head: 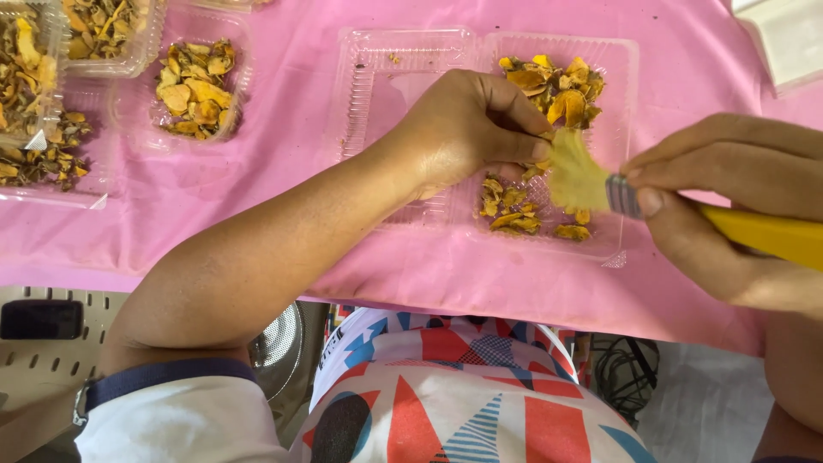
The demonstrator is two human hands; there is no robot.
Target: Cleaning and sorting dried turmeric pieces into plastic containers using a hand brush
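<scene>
Pink cloth [257, 197] covers the table under clear plastic trays [613, 103], where the left hand [463, 129] pinches bristles [574, 176] and the right hand [729, 197] clamps a yellow brush [763, 233].

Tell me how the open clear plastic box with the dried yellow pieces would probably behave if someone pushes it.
The clear plastic box looks thin, so it probably flexes and slides easily on the pink cloth. With few dried pieces inside, it seems light. The loose pieces might shift or spill.

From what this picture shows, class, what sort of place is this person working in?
Probably a small hand-work or craft table, not a factory line. A pink cloth covers it, clear plastic trays hold dried yellow-orange pieces, and the right hand works a yellow-handled brush beside the left hand.
</scene>
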